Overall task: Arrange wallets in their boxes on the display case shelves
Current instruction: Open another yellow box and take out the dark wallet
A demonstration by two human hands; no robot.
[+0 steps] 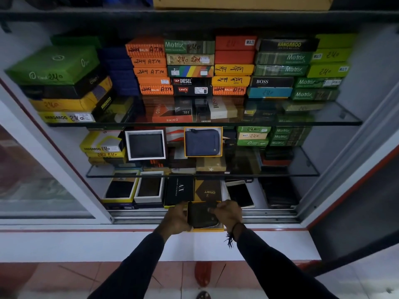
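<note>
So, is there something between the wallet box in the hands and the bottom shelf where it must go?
Nothing visible blocks it. Both hands, left and right, hold the yellow-edged box with the dark wallet at the open front, above the door track. The bottom shelf is crowded, though: the black AX box and brown box lie directly behind it.

Dark brown wallet (203, 214) in yellow-rimmed box (208, 229). Navy zip wallet (202, 142) in yellow-edged box; black wallet (146, 146) in white box. Far shelf stacks: orange boxes (150, 61), green Motrix boxes (280, 64), multicolour-striped box (190, 71). Sleeves (138, 262) dark navy.
</note>
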